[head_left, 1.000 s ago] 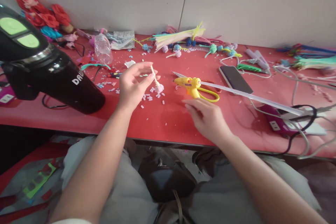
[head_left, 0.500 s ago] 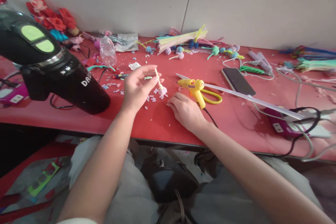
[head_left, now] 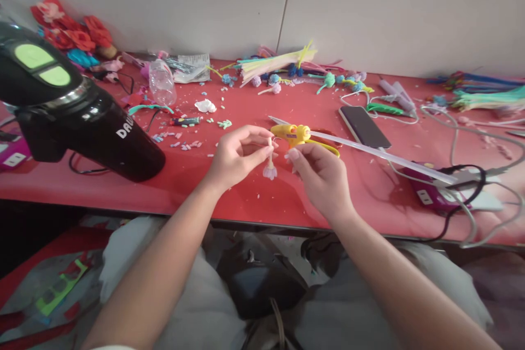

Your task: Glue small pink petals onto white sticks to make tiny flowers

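Observation:
My left hand (head_left: 240,154) pinches the pale stem of a small pipe-cleaner flower (head_left: 269,170), whose lilac-pink head hangs downward. Just to its right, my right hand (head_left: 324,178) is closed, thumb against fingertips; whatever lies in that pinch is too small to make out. Behind the right hand is a yellow hot glue gun (head_left: 289,132) with a long clear glue stick (head_left: 369,152) reaching out to the right. Yellow-handled scissors (head_left: 330,149) lie partly under it. Short pink pipe-cleaner bits (head_left: 192,145) are scattered left of my left hand.
A large black appliance marked DAU (head_left: 118,136) stands at left. Behind are a plastic bottle (head_left: 162,83), a bundle of pipe cleaners (head_left: 274,64) and finished pompom pieces (head_left: 327,82). At right are a phone (head_left: 365,127) and a purple power strip (head_left: 426,194) with tangled cables.
My left hand has moved right and toward me, with the flower still hanging from it. My right hand has risen off the table and turned, its fingertips now pinched close beside the flower.

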Demonstrator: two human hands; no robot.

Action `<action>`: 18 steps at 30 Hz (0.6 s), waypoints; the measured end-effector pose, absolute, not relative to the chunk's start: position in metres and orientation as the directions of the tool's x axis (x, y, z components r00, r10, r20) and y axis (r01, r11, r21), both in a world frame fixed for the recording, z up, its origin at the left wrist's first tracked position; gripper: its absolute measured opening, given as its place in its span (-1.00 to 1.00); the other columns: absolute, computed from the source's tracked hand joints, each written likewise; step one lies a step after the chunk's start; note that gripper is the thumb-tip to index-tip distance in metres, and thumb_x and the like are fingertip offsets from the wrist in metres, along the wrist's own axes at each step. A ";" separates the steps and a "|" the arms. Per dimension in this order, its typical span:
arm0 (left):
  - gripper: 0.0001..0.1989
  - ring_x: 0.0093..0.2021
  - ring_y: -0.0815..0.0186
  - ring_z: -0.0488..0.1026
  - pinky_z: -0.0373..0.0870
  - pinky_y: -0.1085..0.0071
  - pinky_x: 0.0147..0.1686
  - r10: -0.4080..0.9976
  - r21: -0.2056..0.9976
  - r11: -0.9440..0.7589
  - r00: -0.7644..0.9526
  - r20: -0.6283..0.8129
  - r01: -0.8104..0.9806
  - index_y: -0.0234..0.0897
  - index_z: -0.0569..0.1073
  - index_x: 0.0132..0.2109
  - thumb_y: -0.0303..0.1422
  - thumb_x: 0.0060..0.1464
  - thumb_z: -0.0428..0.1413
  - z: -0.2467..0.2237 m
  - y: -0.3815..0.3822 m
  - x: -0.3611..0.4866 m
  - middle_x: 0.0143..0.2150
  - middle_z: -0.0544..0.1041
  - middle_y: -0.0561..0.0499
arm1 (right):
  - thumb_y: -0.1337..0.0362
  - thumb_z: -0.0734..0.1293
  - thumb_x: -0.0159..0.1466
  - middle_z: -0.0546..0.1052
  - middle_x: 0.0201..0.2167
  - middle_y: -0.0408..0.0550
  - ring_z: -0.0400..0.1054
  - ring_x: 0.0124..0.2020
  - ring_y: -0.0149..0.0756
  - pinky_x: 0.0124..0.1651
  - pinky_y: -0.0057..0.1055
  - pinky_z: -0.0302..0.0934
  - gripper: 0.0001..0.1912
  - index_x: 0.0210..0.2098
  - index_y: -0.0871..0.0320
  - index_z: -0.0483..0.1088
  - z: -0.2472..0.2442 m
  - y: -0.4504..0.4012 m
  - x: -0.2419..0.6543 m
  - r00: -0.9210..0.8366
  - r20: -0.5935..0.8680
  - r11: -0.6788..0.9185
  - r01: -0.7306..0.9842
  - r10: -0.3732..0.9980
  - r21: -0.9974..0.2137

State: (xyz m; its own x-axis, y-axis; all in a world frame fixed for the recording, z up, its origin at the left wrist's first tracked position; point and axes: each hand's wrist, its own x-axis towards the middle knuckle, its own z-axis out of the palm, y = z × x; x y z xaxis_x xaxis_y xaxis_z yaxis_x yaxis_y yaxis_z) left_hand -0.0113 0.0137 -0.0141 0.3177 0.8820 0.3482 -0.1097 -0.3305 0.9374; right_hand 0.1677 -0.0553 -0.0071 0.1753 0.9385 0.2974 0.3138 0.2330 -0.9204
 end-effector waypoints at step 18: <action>-0.74 -0.19 0.24 0.67 0.66 0.35 -0.19 0.874 0.944 -0.311 0.358 0.329 -0.109 -0.22 0.59 -0.16 -0.23 0.06 0.41 -0.018 0.003 -0.004 -0.21 0.69 -0.06 | -0.03 0.40 0.35 0.45 -0.49 -0.18 0.26 -0.48 -0.41 -0.37 -0.39 0.19 -0.65 -0.36 0.12 0.44 -0.009 -0.053 0.168 0.077 0.230 0.210 0.212 0.970 -0.954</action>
State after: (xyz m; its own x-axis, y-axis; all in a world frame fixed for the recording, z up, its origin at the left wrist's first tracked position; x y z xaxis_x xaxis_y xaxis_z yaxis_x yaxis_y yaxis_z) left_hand -0.0039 0.0025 -0.0179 0.3578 0.8738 0.3294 -0.1087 -0.3114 0.9441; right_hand 0.1682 -0.0528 -0.0088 0.0766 0.9701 0.2304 0.2119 0.2100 -0.9545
